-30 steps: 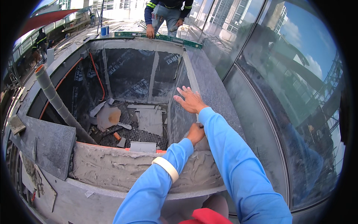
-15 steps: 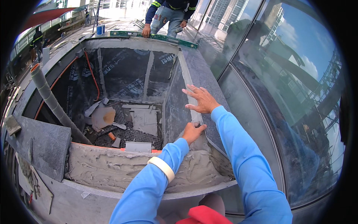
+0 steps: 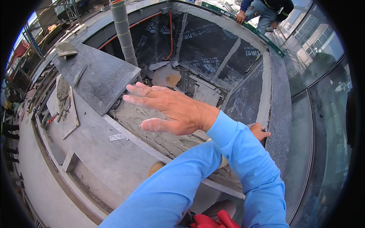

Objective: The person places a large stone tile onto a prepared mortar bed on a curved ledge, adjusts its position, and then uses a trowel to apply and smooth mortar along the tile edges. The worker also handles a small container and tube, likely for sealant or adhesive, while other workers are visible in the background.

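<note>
My right hand [image 3: 176, 110] stretches leftward across my left forearm, fingers spread, palm down and empty. It hovers above the wet grey mortar [image 3: 133, 117] on the near wall of a box-shaped pit. Just beyond its fingertips lies a loose grey stone slab [image 3: 102, 78], carrying a narrow stone strip [image 3: 80, 75]. My left hand [image 3: 259, 133], partly hidden behind my right sleeve, grips the edge of the long grey stone slab [image 3: 280, 114] capping the right wall. Its thumb shows at that edge; most of the fingers are out of sight.
A co-worker's hand [image 3: 240, 17] rests on a long green level [image 3: 262, 35] along the far wall. A wrapped pipe [image 3: 123, 32] rises from the pit's left side. Glass panels [image 3: 323, 125] stand close on the right. A mortar-smeared board [image 3: 64, 106] lies at left.
My view has swung left. My right hand has left the right-hand slab and reached across my left arm toward the loose slab. My left hand stays at the right slab's edge.
</note>
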Available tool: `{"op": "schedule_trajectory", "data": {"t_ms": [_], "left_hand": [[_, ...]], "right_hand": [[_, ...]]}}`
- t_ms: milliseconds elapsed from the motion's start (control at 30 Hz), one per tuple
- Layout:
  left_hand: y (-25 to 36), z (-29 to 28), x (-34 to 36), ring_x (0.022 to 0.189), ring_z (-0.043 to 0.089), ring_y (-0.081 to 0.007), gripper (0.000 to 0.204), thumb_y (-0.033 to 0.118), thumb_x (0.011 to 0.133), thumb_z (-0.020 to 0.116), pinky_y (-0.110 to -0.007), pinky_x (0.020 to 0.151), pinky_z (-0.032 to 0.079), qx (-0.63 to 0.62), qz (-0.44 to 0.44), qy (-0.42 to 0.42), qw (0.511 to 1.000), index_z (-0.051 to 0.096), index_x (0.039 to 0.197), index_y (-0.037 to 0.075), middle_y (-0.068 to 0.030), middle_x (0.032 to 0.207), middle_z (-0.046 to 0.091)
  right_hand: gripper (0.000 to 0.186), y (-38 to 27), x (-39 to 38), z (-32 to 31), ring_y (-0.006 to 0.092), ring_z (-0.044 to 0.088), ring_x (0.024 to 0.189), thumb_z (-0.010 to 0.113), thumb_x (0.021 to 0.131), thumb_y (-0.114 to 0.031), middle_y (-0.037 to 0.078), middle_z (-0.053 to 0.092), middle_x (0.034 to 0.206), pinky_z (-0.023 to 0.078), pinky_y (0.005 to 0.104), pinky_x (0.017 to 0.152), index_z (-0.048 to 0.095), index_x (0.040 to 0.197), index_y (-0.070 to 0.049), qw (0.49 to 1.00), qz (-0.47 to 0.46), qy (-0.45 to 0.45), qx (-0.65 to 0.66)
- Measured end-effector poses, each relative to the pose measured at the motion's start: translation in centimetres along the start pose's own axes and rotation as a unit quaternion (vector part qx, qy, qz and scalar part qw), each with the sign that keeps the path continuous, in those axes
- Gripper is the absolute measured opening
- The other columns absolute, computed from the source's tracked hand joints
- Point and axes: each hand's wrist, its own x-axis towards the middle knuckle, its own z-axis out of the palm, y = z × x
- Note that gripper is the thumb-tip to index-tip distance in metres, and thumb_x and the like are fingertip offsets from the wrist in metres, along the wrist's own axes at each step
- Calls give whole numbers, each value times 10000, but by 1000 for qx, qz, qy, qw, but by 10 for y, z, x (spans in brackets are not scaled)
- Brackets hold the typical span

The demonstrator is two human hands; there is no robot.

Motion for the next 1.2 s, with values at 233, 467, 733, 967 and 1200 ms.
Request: {"op": "schedule_trajectory", "data": {"t_ms": [233, 467, 733, 967, 1200], "left_hand": [[-10, 5, 9, 1247, 621, -414, 795, 376, 852, 793, -417, 1054, 475, 30, -13, 9, 999, 539, 1350, -189, -359, 1336, 604], [-5, 12, 11, 1149, 648, -361, 695, 354, 864, 783, -398, 984, 497, -7, 0, -44, 999, 591, 1296, -156, -310, 1242, 650], [17, -1, -4, 1038, 680, -300, 583, 328, 879, 773, -376, 905, 521, -48, -5, -119, 992, 650, 1234, -119, -254, 1134, 702], [22, -15, -10, 940, 708, -247, 489, 305, 892, 763, -357, 836, 543, -103, 12, -95, 990, 701, 1180, -86, -205, 1039, 747], [11, -8, -3, 781, 564, -133, 369, 287, 928, 728, -328, 725, 466, -45, 40, -32, 998, 750, 969, -79, -84, 816, 685]], "right_hand": [[995, 42, 45, -11, 392, 203, 1556, 322, 963, -803, 245, 249, 1660, 217, 490, 1259, 340, 1584, -25, 989, 133, -38, -47], [969, 90, -22, -130, 435, 217, 1543, 428, 976, -733, 317, 215, 1644, 209, 463, 1258, 296, 1597, -2, 875, 355, 324, -59], [926, 59, 20, -177, 434, 154, 1562, 543, 960, -564, 228, 129, 1698, 218, 634, 1222, 161, 1645, -72, 771, 541, 262, -211], [889, 107, -220, -157, 385, 129, 1577, 574, 970, -546, 196, 121, 1707, 217, 633, 1222, 214, 1634, -77, 556, 781, 199, -203], [932, 70, -393, -198, 476, 293, 1506, 834, 775, -510, 342, 297, 1603, 301, 507, 1215, 491, 1523, -73, 503, 782, 314, -194]]}}
